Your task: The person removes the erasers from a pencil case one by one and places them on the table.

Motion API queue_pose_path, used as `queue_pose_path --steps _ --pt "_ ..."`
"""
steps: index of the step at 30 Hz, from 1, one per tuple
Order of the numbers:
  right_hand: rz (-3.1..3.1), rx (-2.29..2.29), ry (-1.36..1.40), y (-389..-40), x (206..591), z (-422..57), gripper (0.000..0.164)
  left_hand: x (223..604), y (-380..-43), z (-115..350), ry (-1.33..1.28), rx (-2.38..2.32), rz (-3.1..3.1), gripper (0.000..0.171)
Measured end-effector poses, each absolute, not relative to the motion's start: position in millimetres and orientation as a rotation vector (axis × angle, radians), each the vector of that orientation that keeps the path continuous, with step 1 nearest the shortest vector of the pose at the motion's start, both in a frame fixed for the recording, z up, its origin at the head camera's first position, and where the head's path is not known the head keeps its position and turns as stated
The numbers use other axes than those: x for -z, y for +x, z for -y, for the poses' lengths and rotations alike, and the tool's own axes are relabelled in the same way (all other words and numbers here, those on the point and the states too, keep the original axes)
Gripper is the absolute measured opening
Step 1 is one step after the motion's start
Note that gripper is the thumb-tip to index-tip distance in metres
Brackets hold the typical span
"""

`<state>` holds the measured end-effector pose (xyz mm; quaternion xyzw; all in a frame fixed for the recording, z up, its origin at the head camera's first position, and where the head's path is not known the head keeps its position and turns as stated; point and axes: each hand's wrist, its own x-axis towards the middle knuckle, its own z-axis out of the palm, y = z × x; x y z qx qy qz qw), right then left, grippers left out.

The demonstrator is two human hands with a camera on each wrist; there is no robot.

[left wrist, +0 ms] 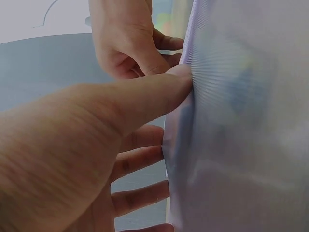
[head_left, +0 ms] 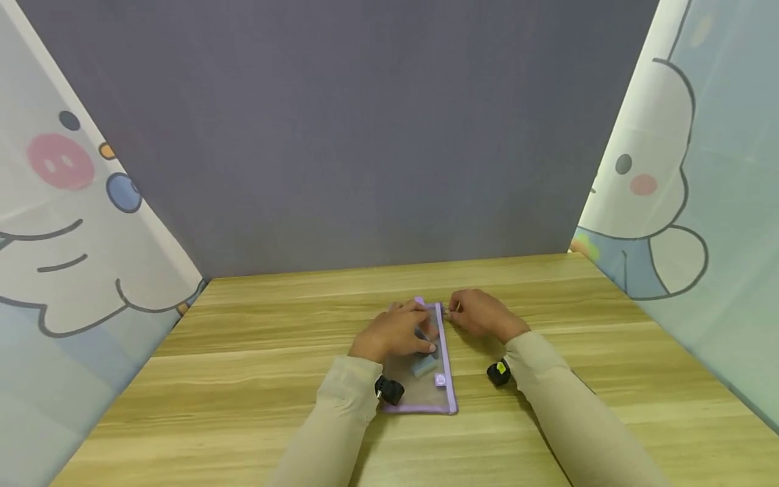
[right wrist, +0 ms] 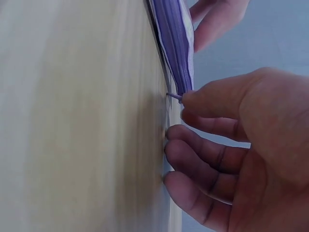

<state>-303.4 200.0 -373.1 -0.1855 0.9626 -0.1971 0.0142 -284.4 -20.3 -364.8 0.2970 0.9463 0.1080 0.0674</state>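
Where the pouch (head_left: 422, 393) lies: on the tabletop (head_left: 255, 379), below the centre of the head frame, its purple edge (head_left: 445, 355) on the right.
Left hand (head_left: 392, 331): rests on the pouch, grip wide, thumb and fingers spread and touching it.
Right hand (head_left: 483, 314): grip narrow, thumb and 1 finger pinching a small tab (right wrist: 174, 96) at the pouch's upper right corner; the other 3 fingers bend loosely.
Contents: a pale blue block (head_left: 424, 366) shows through the pouch, just below the left thumb in the head frame.
Zip: whether it is closed, I cannot tell.
Slip risk: the tab is tiny, so an angled tug could pull it from the fingertips.
Snag risk: the edge bows in the right wrist frame; a slack fold could jam.
Skid risk: too light a left press could let the pouch slide.
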Motion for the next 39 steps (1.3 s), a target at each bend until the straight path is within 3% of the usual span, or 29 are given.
queue_pose_path --steps 21,39 --pt "-2.997 0.762 -0.606 -303.7 377.5 -191.2 0.006 367.8 -285.5 19.7 0.870 -0.297 -2.854 0.078" --pt "-2.987 0.753 -0.699 -303.5 380.4 -192.7 0.018 369.4 -291.5 12.6 0.939 -0.341 -2.821 0.075"
